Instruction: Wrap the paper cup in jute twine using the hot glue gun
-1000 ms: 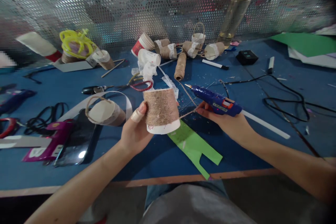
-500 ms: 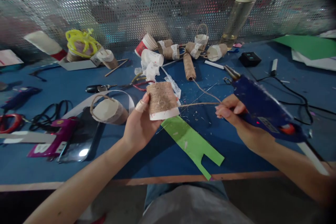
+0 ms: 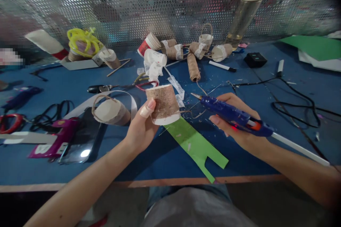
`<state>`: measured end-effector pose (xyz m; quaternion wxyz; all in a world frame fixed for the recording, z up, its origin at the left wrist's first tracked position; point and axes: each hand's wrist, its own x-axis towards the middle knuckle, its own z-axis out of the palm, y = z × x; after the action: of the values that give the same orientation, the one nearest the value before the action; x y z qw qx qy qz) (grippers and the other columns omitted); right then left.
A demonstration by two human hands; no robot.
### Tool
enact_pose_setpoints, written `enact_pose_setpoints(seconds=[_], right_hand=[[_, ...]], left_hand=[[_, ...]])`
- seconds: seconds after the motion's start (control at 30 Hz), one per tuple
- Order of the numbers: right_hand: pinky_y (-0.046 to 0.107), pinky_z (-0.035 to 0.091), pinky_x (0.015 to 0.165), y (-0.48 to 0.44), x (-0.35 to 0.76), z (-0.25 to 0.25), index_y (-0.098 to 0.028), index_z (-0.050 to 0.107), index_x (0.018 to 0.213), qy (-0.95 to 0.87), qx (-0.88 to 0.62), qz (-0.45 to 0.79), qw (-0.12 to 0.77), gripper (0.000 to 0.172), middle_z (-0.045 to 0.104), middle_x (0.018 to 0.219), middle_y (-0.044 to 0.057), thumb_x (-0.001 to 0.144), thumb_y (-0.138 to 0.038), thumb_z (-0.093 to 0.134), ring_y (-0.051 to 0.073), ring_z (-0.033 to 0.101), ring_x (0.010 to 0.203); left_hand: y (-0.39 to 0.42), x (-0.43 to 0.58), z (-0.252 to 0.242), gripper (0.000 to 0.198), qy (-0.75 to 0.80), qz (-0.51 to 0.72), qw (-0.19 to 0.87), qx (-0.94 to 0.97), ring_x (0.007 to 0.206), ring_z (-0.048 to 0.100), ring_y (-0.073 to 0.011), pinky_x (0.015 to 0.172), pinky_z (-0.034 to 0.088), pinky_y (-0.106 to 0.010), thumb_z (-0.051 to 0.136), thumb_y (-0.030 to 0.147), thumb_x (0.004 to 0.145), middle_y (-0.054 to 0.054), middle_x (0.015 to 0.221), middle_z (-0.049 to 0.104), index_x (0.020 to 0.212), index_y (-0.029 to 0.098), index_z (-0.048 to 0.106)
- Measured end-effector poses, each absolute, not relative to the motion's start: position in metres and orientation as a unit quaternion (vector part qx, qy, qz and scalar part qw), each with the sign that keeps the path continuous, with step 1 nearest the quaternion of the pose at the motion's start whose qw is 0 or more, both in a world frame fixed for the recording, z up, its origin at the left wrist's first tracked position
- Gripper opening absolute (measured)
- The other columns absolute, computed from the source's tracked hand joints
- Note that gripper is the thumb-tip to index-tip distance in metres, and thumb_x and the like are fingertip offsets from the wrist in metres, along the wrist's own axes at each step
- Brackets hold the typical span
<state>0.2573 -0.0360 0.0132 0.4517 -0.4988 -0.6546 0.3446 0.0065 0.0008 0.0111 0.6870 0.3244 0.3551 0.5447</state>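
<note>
My left hand (image 3: 142, 124) grips a paper cup (image 3: 165, 103) wrapped in brown twine, with a bare white band along its lower edge. My right hand (image 3: 237, 122) is closed around a blue hot glue gun (image 3: 226, 110), its metal nozzle pointing left towards the cup and apart from it. A white glue stick (image 3: 298, 148) juts from the gun's back. Loose twine (image 3: 195, 115) trails from the cup's right side, and its far end leads up to a twine roll (image 3: 193, 67). Under the cup lies a green cut strip (image 3: 195, 142).
Several twine-wrapped cups (image 3: 198, 49) lie at the back against a perforated metal screen (image 3: 128, 10). A water bottle (image 3: 246, 10) stands back right. At left are a twine-handled cup (image 3: 112, 111), a phone (image 3: 85, 142) and a purple glue gun (image 3: 60, 134). A black cord (image 3: 293, 101) loops at right.
My right hand has let go of the twine and swung the glue gun down and left, nozzle nearer the cup. The twine has gone slack. The cup has tilted slightly.
</note>
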Motion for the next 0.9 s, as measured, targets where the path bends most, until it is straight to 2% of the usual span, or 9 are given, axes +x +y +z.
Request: enact_pose_setpoints(seconds=[0.17,0.3,0.57,0.77,0.9], right_hand=[[0.032,0.041,0.061,-0.035,0.26,0.006,-0.025,0.056,0.076,-0.741,-0.418,0.321,0.415,0.02,0.056,0.075,-0.001,0.089,-0.021,0.072,0.015,0.053,0.065],[0.031,0.038,0.059,-0.034,0.262,0.002,-0.025,0.051,0.074,-0.764,-0.383,0.326,0.404,0.022,0.052,0.073,-0.002,0.085,-0.014,0.067,0.015,0.05,0.063],[0.029,0.031,0.056,-0.035,0.264,0.003,-0.025,0.042,0.075,-0.81,-0.366,0.269,0.372,0.029,0.046,0.073,-0.003,0.081,-0.016,0.07,0.013,0.042,0.06],[0.027,0.031,0.055,-0.033,0.263,0.004,-0.024,0.04,0.075,-0.809,-0.365,0.263,0.378,0.031,0.043,0.071,-0.005,0.079,-0.013,0.069,0.011,0.04,0.059],[0.026,0.03,0.055,-0.033,0.263,0.004,-0.023,0.041,0.074,-0.812,-0.356,0.26,0.382,0.03,0.043,0.07,-0.005,0.079,-0.013,0.069,0.011,0.041,0.059]], left_hand=[[0.001,0.006,0.005,0.042,0.34,0.555,0.674,0.35,0.103,0.074,-0.0233,0.093,0.058,-0.032,0.085,0.045,0.078,-0.005,0.109,0.08,0.11,0.02,0.077],[0.0,0.006,0.002,0.043,0.354,0.549,0.66,0.37,0.114,0.072,-0.0266,0.098,0.057,-0.034,0.082,0.044,0.081,-0.006,0.109,0.08,0.118,0.021,0.075],[-0.002,0.006,-0.001,0.048,0.344,0.543,0.654,0.399,0.126,0.066,-0.0341,0.107,0.054,-0.045,0.082,0.047,0.081,-0.008,0.115,0.078,0.122,0.023,0.075],[-0.003,0.007,0.003,0.046,0.364,0.547,0.644,0.392,0.129,0.064,-0.0332,0.107,0.055,-0.042,0.084,0.046,0.079,-0.006,0.108,0.079,0.119,0.025,0.077],[-0.003,0.006,0.003,0.05,0.363,0.557,0.64,0.386,0.13,0.063,-0.0336,0.107,0.055,-0.042,0.084,0.045,0.079,-0.006,0.111,0.079,0.125,0.025,0.074]])
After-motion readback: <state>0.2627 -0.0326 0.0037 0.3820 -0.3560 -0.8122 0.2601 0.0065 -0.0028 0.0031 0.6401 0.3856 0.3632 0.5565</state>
